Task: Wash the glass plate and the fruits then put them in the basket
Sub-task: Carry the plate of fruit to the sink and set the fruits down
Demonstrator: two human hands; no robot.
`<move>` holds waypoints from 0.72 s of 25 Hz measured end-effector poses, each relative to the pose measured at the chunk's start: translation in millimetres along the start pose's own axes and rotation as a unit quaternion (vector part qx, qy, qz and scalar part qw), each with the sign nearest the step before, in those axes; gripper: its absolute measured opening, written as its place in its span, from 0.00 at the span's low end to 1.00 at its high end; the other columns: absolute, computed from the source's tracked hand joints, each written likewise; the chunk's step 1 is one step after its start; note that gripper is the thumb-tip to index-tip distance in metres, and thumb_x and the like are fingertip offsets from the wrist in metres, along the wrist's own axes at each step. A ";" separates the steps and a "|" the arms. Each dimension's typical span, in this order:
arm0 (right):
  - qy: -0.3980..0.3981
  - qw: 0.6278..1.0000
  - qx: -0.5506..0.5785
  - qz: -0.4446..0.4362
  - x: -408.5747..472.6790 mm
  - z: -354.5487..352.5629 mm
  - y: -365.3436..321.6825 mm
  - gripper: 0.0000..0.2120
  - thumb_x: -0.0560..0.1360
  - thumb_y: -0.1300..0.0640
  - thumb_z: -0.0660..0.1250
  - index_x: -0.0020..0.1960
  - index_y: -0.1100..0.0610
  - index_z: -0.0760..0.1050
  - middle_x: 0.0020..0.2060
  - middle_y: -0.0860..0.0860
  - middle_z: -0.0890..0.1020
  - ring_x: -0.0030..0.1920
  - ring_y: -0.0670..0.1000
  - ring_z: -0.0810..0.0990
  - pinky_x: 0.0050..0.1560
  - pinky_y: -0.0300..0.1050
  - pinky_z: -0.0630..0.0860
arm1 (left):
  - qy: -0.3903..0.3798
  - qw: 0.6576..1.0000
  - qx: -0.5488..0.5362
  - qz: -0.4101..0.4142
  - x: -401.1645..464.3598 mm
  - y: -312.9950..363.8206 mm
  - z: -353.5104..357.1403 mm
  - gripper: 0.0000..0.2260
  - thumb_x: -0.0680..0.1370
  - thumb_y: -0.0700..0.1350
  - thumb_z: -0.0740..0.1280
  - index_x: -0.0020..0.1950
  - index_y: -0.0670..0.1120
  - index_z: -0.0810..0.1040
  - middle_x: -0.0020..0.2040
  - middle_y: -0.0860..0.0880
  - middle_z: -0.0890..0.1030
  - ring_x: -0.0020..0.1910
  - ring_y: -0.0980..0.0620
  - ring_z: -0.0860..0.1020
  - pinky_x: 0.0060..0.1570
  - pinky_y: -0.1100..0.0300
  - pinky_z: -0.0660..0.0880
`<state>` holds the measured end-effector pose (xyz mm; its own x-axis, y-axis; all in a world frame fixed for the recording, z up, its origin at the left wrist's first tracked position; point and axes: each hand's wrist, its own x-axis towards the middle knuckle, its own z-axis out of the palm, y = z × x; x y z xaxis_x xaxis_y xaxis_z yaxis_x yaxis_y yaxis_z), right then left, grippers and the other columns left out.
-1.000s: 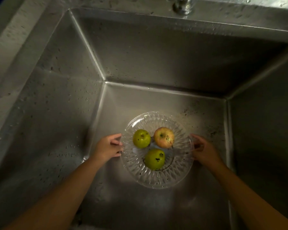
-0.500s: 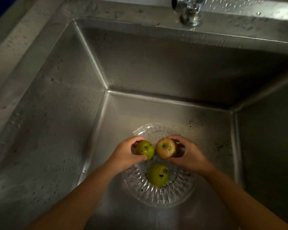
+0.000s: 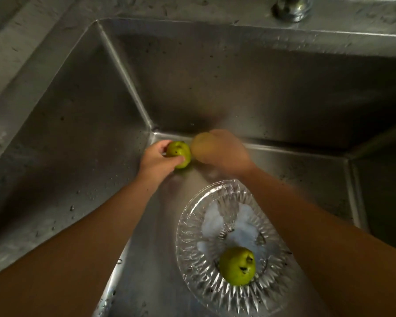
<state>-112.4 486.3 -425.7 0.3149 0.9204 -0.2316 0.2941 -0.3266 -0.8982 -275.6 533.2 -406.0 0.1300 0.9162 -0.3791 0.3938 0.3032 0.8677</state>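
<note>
1. Plate: glass plate (image 3: 217,291) lies flat on the sink floor, lower right of frame, with one green fruit (image 3: 237,266) on it and a pale wet-looking patch in its centre.
2. Second green fruit (image 3: 179,153) is off the plate, at frame centre near the sink's back-left floor corner, pinched by the left hand (image 3: 156,161) between thumb and fingers; whether it touches the sink floor, cannot tell.
3. Third fruit (image 3: 201,144), yellowish and motion-blurred, sits just right of the second one, cupped under the right hand (image 3: 222,153); fingers curl around it, exact grip too blurred to tell.
4. Sink (image 3: 73,124) is steel, with scattered droplets on its walls and floor; tap base (image 3: 292,8) at top right edge, no water stream visible.
5. Basket: none in view.
6. Progress, my read: early. Two fruits lifted clear of the plate, probably to free it for washing or to rinse them first. No running water seen, so washing looks not yet started.
7. Left to do: wash all three fruits and the plate, then move everything to the basket.
</note>
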 end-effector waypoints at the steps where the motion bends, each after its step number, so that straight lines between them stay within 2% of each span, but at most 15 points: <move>1: 0.007 1.000 -0.014 -0.005 3.3 4.5 4.0 0.33 0.60 0.58 0.78 0.62 0.53 0.71 0.51 0.48 0.76 0.48 0.46 0.76 0.47 0.35 0.71 | 0.010 1.000 0.000 0.005 5.5 -4.7 -0.2 0.19 0.68 0.33 0.72 0.57 0.43 0.76 0.41 0.50 0.77 0.38 0.53 0.75 0.40 0.57 0.79; 3: 0.015 0.999 -0.043 -0.018 7.0 9.7 10.6 0.33 0.59 0.57 0.78 0.62 0.52 0.71 0.55 0.52 0.78 0.52 0.51 0.77 0.55 0.45 0.75 | 0.028 0.999 0.013 0.009 13.8 -13.8 -0.9 0.21 0.67 0.34 0.72 0.58 0.44 0.75 0.48 0.46 0.78 0.47 0.49 0.77 0.53 0.46 0.78; 5: 0.004 0.998 -0.051 -0.020 8.3 10.2 13.1 0.35 0.60 0.57 0.78 0.64 0.53 0.69 0.58 0.55 0.77 0.56 0.54 0.76 0.60 0.52 0.74 | 0.043 0.999 0.026 0.002 17.9 -21.2 -1.7 0.26 0.66 0.36 0.73 0.63 0.43 0.73 0.58 0.42 0.77 0.54 0.47 0.77 0.58 0.43 0.75; 7: -0.016 0.999 -0.037 0.004 7.0 5.6 9.3 0.40 0.60 0.58 0.78 0.68 0.53 0.65 0.62 0.57 0.73 0.60 0.55 0.74 0.63 0.53 0.73 | 0.052 0.998 0.038 -0.012 17.7 -24.5 -2.8 0.33 0.66 0.37 0.74 0.69 0.44 0.68 0.65 0.41 0.73 0.61 0.45 0.75 0.61 0.44 0.73; 9: -0.014 1.000 -0.002 0.016 -4.5 -7.6 3.2 0.41 0.62 0.61 0.77 0.70 0.54 0.62 0.65 0.58 0.69 0.61 0.54 0.73 0.61 0.50 0.74 | 0.060 0.997 0.045 -0.020 9.1 -23.3 -5.0 0.38 0.65 0.38 0.75 0.72 0.45 0.62 0.69 0.40 0.69 0.66 0.46 0.71 0.65 0.47 0.70; 11: -0.012 0.999 0.050 0.010 -33.4 -31.1 2.6 0.38 0.64 0.65 0.75 0.70 0.55 0.63 0.65 0.57 0.68 0.58 0.50 0.72 0.52 0.41 0.78 | 0.076 0.997 0.032 -0.001 -13.0 -21.1 -8.1 0.40 0.66 0.37 0.74 0.74 0.45 0.59 0.71 0.42 0.67 0.69 0.48 0.68 0.66 0.55 0.68; 13: -0.062 0.994 0.089 0.012 -79.7 -58.4 13.2 0.34 0.66 0.69 0.73 0.68 0.53 0.65 0.62 0.54 0.70 0.55 0.47 0.73 0.44 0.32 0.78 | 0.071 0.996 0.015 0.052 -49.9 -23.3 -8.9 0.37 0.67 0.35 0.73 0.72 0.48 0.61 0.69 0.48 0.68 0.65 0.52 0.70 0.56 0.69 0.70; 14: -0.105 0.991 0.085 0.017 -106.1 -70.2 22.2 0.34 0.65 0.69 0.73 0.66 0.51 0.66 0.60 0.51 0.71 0.56 0.47 0.74 0.46 0.31 0.78 | 0.035 0.996 0.021 0.077 -72.3 -26.5 -6.9 0.36 0.66 0.34 0.73 0.70 0.52 0.64 0.67 0.52 0.69 0.62 0.54 0.72 0.51 0.73 0.71; 15: -0.151 0.986 0.068 0.028 -131.6 -77.7 31.5 0.34 0.64 0.68 0.74 0.64 0.47 0.67 0.60 0.48 0.72 0.58 0.48 0.75 0.49 0.32 0.78 | -0.028 0.995 0.038 0.093 -95.2 -30.9 -3.3 0.34 0.66 0.35 0.73 0.67 0.56 0.66 0.64 0.54 0.70 0.60 0.56 0.73 0.51 0.71 0.73; 17: -0.211 0.974 0.027 0.073 -173.4 -79.4 46.2 0.36 0.62 0.67 0.75 0.61 0.41 0.66 0.59 0.45 0.73 0.60 0.47 0.75 0.55 0.37 0.78 | -0.174 0.974 0.107 0.094 -137.4 -41.3 7.6 0.31 0.64 0.38 0.73 0.60 0.62 0.68 0.63 0.52 0.74 0.59 0.55 0.75 0.56 0.61 0.75; 18: -0.217 0.972 0.014 0.089 -187.1 -74.2 51.7 0.36 0.61 0.67 0.76 0.59 0.40 0.66 0.58 0.44 0.74 0.59 0.45 0.75 0.55 0.36 0.77 | -0.227 0.961 0.138 0.082 -153.6 -48.1 13.8 0.30 0.63 0.39 0.73 0.59 0.62 0.69 0.63 0.51 0.74 0.59 0.55 0.75 0.57 0.59 0.75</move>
<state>-89.1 281.3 -401.0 -0.0541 0.8555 -0.5150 0.2426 -0.4890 -0.8378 -301.9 374.3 -393.9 0.5698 0.7174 -0.4009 0.5523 0.0269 0.8332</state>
